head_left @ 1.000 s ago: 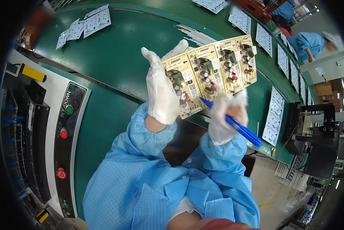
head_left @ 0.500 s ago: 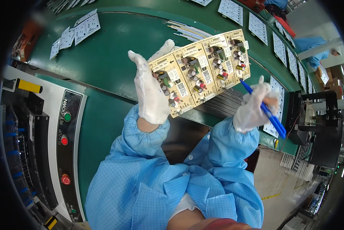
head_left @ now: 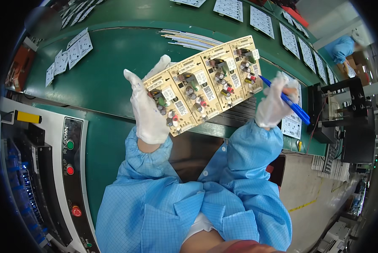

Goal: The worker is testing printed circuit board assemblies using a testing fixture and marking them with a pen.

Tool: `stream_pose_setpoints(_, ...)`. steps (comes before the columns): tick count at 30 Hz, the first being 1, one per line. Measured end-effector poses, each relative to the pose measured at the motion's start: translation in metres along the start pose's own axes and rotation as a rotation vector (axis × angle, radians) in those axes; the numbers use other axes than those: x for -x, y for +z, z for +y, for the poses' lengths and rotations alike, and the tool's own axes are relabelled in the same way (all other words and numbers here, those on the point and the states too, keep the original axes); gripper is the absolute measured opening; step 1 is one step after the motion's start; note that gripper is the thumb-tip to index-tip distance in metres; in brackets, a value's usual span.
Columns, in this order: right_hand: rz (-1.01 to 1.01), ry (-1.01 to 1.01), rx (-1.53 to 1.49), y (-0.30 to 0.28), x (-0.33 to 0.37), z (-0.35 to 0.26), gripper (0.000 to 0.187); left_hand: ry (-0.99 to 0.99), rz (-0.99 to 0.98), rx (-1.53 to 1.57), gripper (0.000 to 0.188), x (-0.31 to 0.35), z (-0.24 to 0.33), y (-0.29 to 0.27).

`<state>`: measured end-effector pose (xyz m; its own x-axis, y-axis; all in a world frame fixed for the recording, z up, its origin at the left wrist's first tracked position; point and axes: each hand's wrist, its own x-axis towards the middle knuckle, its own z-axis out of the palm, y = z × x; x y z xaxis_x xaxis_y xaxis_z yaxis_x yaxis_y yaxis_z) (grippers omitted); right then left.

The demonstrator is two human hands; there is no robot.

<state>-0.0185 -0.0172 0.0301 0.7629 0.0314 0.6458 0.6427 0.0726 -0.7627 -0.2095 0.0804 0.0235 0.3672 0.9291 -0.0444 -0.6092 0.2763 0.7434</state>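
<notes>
Moved: right hand [head_left: 274, 105] has come back in from the right; pen tip now touches the panel's right end, where half a second ago it was held clear.
Left hand: white-gloved left hand [head_left: 149, 110] clamps the left end of the tan rectangular circuit-board panel [head_left: 205, 84], fingers behind, thumb along the edge.
Panel: four populated sections, tilted, right end higher, held in the air above the near edge of the green conveyor belt [head_left: 109, 71].
Right hand: gloved, fingers curled tight around the blue plastic pen [head_left: 288, 101].
Belt: white printed board sheets [head_left: 69, 55] near its far left corner.
Left side: white control panel with round coloured buttons [head_left: 70, 168].
</notes>
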Motion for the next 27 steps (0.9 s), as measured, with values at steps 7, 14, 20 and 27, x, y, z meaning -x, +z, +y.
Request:
stream_pose_setpoints(7,0.056,0.081,-0.557,-0.008,-0.021,-0.005,0.019,0.1,-0.04,-0.144,0.081,-0.022,0.008,-0.012)
stream_pose_setpoints(14,-0.687,0.608,-0.408,-0.005,0.002,0.031,0.06,0.103,-0.363,-0.558,0.078,-0.084,-0.009,-0.025)
stream_pose_setpoints(20,-0.658,0.506,-0.622,-0.04,0.026,0.047,0.053,0.234,-0.364,-0.83,0.077,-0.063,-0.027,-0.041)
stream_pose_setpoints(27,-0.475,-0.447,0.281,-0.007,0.012,0.082,0.026,-0.173,-0.249,-0.781,0.075,-0.111,-0.053,-0.028)
